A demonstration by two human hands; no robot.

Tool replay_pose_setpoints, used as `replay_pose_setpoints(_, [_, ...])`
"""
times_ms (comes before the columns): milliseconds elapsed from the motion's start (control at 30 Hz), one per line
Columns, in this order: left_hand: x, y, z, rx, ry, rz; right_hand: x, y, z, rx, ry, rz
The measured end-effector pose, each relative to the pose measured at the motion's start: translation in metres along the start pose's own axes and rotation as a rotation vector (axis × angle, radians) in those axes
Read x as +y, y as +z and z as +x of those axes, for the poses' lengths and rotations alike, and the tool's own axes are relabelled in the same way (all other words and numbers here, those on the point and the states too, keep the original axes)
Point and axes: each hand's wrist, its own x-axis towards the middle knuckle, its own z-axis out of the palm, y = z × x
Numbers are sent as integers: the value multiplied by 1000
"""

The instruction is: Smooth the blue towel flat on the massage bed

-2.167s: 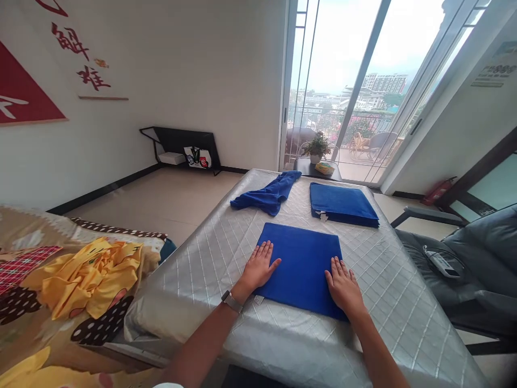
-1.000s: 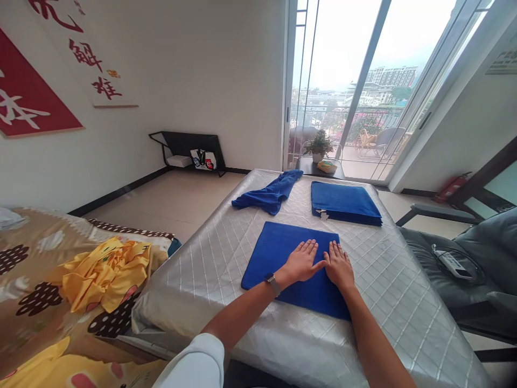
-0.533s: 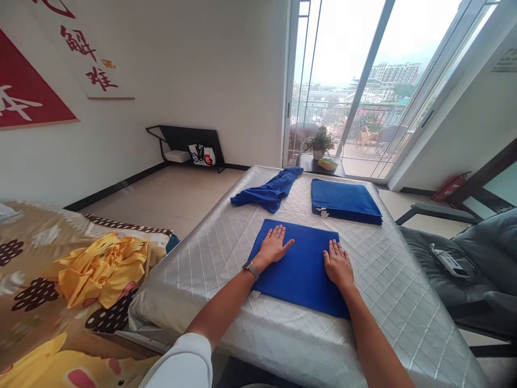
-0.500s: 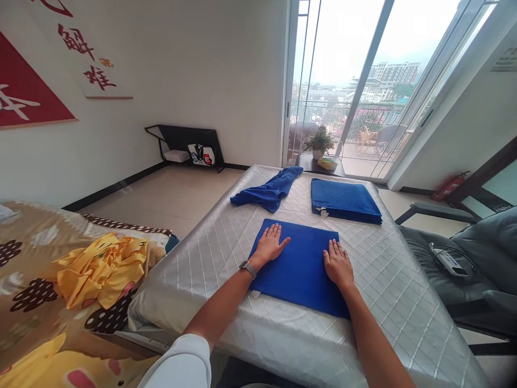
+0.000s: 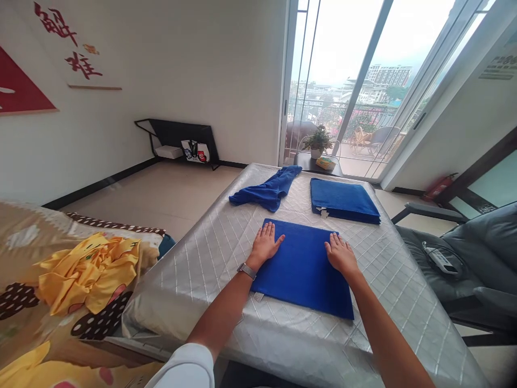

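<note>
A folded blue towel (image 5: 304, 267) lies flat on the silver quilted table (image 5: 202, 258) right in front of me. My left hand (image 5: 264, 245) rests palm down on the towel's left edge, fingers stretched out. My right hand (image 5: 341, 254) lies flat on its right edge, fingers also spread. Neither hand holds anything. Farther back sits a stack of folded blue towels (image 5: 343, 201), and to its left a crumpled blue towel (image 5: 266, 191).
A bed with a patterned cover and a yellow garment (image 5: 89, 272) stands at the left. A dark reclining chair with a remote (image 5: 438, 260) is at the right. Beyond the table are a small stand with a potted plant (image 5: 317, 144) and glass balcony doors.
My left hand slid from beside my right hand out to the towel's left edge. My right hand shifted slightly toward the towel's right edge.
</note>
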Motion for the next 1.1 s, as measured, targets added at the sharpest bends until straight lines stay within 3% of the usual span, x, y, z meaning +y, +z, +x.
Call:
replay_pose_setpoints(333, [-9,-1,2,2,7,30,10,31,21,117,-22,77])
replay_pose_setpoints(533, [-22,-4,9,-14,-77,-5,8,29,19,132,-12,98])
replay_pose_setpoints(633, [-17,-16,9,82,26,-65,7,28,19,133,-13,111])
replay_pose_setpoints(733, [7,-32,5,216,214,-200,6,28,19,131,-12,116])
replay_pose_setpoints(833, [52,-36,1,179,412,-315,6,27,19,134,-12,121])
replay_pose_setpoints(967, [123,-17,9,83,666,-328,9,27,17,142,-39,94])
replay_pose_setpoints(1100, [170,11,26,150,663,-385,14,30,15,143,-70,56])
